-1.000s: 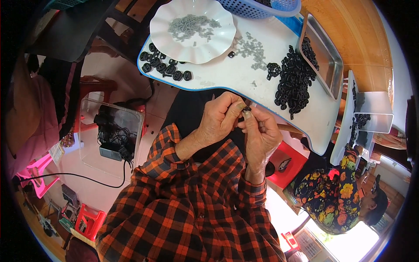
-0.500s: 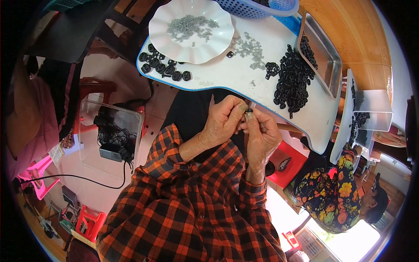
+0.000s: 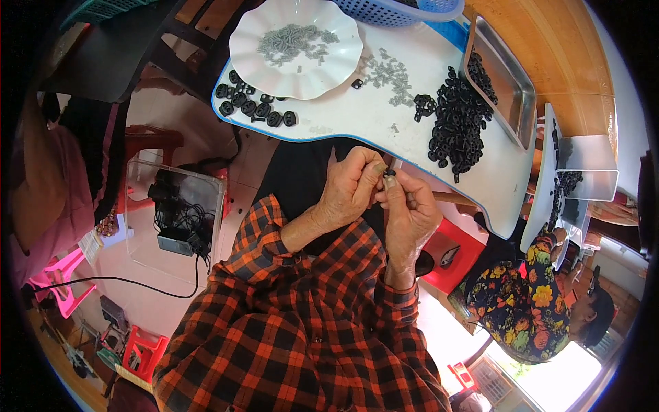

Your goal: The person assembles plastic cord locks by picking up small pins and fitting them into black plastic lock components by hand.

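Observation:
My left hand (image 3: 353, 187) and my right hand (image 3: 412, 211) meet just off the near edge of the white table. Pinched between their thumbs and fingers is a small black plastic piece (image 3: 390, 173), apparently a cord lock part; the fingers hide most of it. Beyond my hands, a white plate (image 3: 241, 65) with a wavy rim bears many small grey springs (image 3: 292, 42). More loose springs (image 3: 390, 77) lie to its right. Rounded black cord locks (image 3: 250, 108) sit by the plate's near left side. A heap of small black plastic parts (image 3: 456, 130) spreads at the right.
The white table (image 3: 329, 113) has a blue edge. A metal tray (image 3: 509, 103) leans at the right, and a blue basket (image 3: 384, 15) stands at the back. A clear bin (image 3: 141, 233) with cables is on the floor at left. Other people sit at both sides.
My hands keep their pinch on the small black piece, almost unmoved. The whole view has shifted slightly. At the right, the person in the flowered top has moved an arm.

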`<act>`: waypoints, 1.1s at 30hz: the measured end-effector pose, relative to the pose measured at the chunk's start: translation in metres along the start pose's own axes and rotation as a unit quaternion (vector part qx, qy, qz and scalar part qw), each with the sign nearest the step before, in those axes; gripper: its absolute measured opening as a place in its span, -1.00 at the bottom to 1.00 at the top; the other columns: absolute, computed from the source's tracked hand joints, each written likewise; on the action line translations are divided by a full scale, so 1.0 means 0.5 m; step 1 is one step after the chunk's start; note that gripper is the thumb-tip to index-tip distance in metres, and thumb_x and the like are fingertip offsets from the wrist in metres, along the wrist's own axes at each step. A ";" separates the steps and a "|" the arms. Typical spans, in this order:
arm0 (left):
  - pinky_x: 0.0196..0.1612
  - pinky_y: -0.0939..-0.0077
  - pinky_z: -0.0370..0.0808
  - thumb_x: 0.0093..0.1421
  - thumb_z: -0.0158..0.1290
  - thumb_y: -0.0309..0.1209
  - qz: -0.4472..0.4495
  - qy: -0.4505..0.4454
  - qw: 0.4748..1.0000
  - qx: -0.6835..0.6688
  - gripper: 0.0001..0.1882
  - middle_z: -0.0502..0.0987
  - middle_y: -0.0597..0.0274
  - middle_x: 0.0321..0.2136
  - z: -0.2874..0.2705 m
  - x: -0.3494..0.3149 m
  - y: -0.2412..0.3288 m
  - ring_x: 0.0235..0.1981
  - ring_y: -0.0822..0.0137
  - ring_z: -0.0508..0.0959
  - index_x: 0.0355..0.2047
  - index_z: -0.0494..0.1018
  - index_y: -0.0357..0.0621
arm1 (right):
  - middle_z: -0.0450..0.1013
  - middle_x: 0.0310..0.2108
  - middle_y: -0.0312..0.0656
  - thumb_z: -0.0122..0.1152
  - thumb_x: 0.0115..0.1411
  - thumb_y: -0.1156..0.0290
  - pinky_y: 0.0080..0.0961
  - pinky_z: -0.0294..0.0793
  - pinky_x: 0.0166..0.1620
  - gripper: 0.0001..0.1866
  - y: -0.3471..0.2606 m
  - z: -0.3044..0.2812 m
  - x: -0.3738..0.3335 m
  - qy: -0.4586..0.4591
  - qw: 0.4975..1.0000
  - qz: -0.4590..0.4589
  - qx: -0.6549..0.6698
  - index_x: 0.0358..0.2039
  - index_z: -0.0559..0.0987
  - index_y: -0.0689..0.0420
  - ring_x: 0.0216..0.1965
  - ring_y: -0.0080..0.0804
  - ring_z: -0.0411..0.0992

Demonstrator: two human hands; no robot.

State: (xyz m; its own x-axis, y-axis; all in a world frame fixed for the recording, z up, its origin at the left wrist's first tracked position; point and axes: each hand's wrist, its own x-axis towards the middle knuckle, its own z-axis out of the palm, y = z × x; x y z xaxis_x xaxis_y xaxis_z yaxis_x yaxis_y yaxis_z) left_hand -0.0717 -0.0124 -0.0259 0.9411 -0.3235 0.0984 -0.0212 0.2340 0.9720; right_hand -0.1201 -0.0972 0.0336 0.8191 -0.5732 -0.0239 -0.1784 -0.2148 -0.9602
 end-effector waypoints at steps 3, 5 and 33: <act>-0.70 0.73 0.29 0.31 -0.14 -0.42 0.015 0.008 1.000 0.016 -0.85 0.39 0.35 -0.66 0.003 0.000 -0.001 -0.71 0.63 0.35 -0.36 0.31 -0.26 | 0.48 -0.54 -0.26 0.15 0.12 0.64 -0.74 0.45 -0.46 -0.91 0.004 -0.001 0.000 -0.003 1.000 -0.005 0.021 -0.33 0.54 0.29 -0.54 -0.64 0.45; -0.69 0.73 0.29 0.31 -0.13 -0.43 0.016 0.011 1.000 0.016 -0.85 0.39 0.35 -0.66 0.003 0.001 -0.001 -0.71 0.63 0.35 -0.36 0.31 -0.25 | 0.48 -0.54 -0.27 0.16 0.12 0.65 -0.74 0.45 -0.46 -0.92 0.012 0.000 0.001 -0.004 1.000 -0.020 0.009 -0.34 0.54 0.29 -0.54 -0.65 0.44; -0.68 0.78 0.31 0.34 -0.17 -0.34 -0.060 -0.051 0.996 -0.030 -0.78 0.41 0.37 -0.61 0.011 0.000 0.015 -0.70 0.65 0.36 -0.27 0.37 -0.27 | 0.49 -0.46 -0.28 0.20 0.13 0.53 -0.75 0.41 -0.44 -0.88 0.045 -0.051 0.012 -0.029 0.992 0.052 0.108 -0.30 0.51 0.25 -0.50 -0.66 0.43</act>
State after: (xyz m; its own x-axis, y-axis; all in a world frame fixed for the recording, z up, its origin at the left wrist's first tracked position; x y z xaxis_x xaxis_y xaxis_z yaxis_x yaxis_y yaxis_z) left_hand -0.0739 -0.0157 -0.0174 0.8960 -0.4439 0.0064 0.1123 0.2405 0.9641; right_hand -0.1329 -0.1258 0.0191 0.8331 -0.5359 -0.1366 -0.1484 0.0214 -0.9887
